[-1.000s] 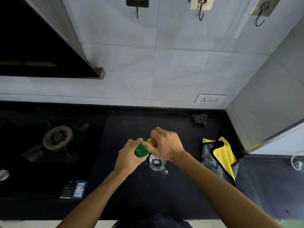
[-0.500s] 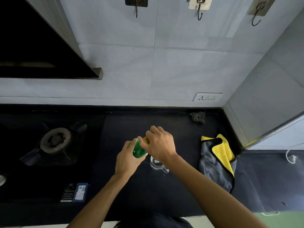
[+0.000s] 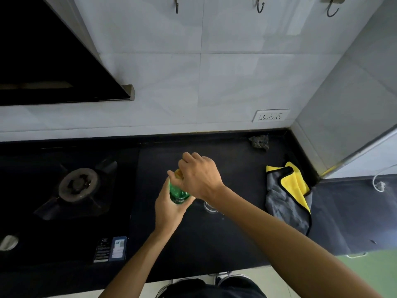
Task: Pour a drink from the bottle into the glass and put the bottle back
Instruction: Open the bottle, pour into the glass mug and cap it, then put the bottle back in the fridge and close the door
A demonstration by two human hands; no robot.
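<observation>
A green bottle [image 3: 177, 193] with a yellow cap [image 3: 177, 173] is held above the black counter [image 3: 214, 244] in the middle of the view. My left hand [image 3: 168, 208] grips the bottle's body from below. My right hand [image 3: 198, 176] curls over the top and pinches the cap. A clear glass [image 3: 210, 207] stands on the counter just right of the bottle, mostly hidden behind my right wrist.
A gas burner [image 3: 78, 186] lies on the left of the counter. A grey and yellow cloth [image 3: 287, 196] sits crumpled at the right by the wall corner, a dark scrubber [image 3: 260, 141] behind it. A wall socket [image 3: 271, 115] is above the counter.
Both hands keep their hold on the bottle and cap. My right wrist has shifted over the glass, hiding more of it, and the camera has tipped a little.
</observation>
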